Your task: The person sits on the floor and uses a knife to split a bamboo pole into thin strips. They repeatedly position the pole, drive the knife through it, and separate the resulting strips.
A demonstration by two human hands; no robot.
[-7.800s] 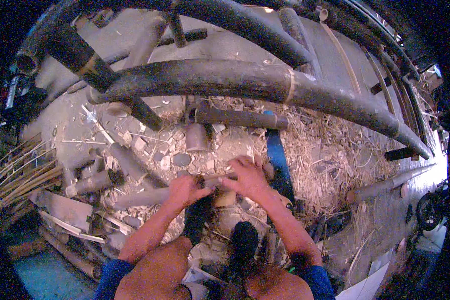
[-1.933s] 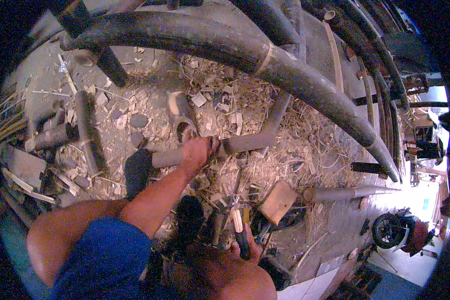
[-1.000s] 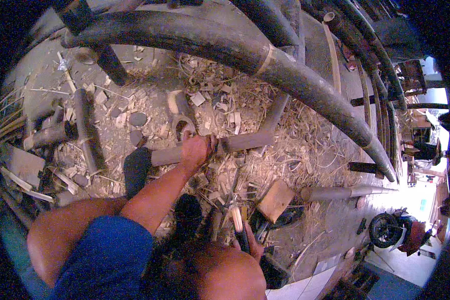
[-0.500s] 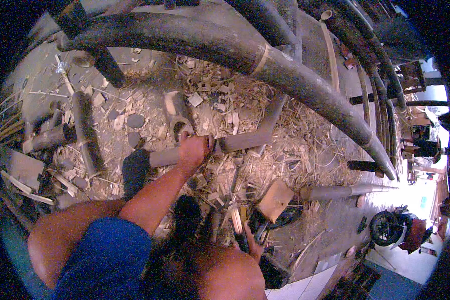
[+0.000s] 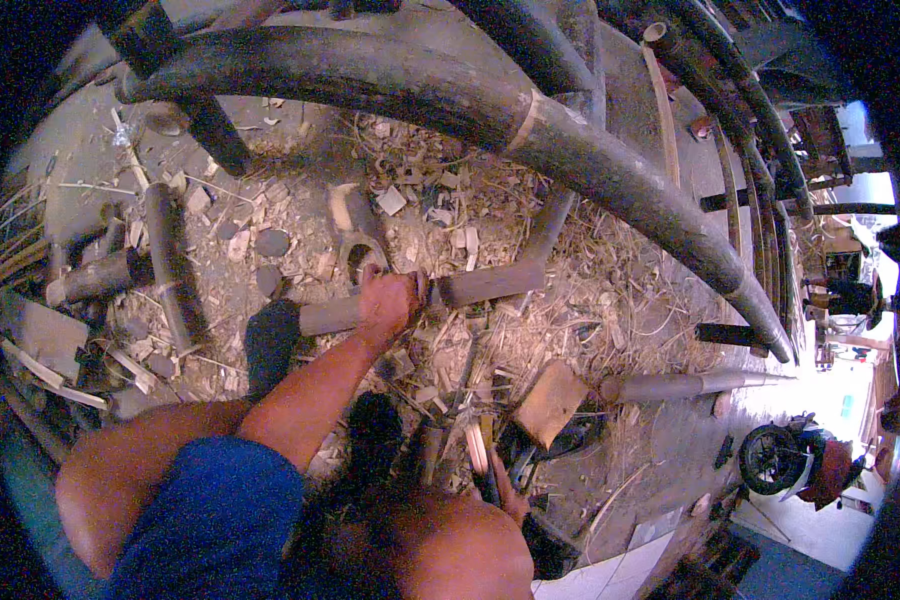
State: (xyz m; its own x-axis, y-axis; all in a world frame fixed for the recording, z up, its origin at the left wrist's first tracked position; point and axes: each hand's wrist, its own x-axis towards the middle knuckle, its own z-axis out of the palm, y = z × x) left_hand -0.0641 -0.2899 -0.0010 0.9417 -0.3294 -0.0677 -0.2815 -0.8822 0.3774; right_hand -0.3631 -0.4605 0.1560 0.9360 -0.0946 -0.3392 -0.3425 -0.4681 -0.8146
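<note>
Left hand [image 5: 385,303] clenched on a short bamboo tube [image 5: 490,286], right hand [image 5: 510,490] low beside the knee

The short bamboo tube lies crosswise in front of the person, over a floor strewn with wood chips [image 5: 460,345]. The left forearm [image 5: 305,395] reaches up to it from the lower left, bare below a blue sleeve [image 5: 210,510], and the fist closes around the tube left of its middle. The right hand is well below the tube, to the near side of its right half; the fingers wrap a dark-handled tool [image 5: 481,468] whose pale upper part points up toward the tube. The right knee [image 5: 465,545] hides part of that hand, so its full grip cannot be seen.

A dark-covered foot [image 5: 270,345] stands at the tube's left end. Just beyond the fist, a hollow cut tube [image 5: 362,240] turns its mouth toward the hand. Past the right end, a further bamboo piece [image 5: 548,230] slants away. Farther beyond, a long curved pole [image 5: 370,75] arches across the whole width. Below and right of the tube sits a tan block [image 5: 552,402]; farther right are a bamboo pole [image 5: 670,386] on the floor and a motorcycle [image 5: 805,460].
</note>
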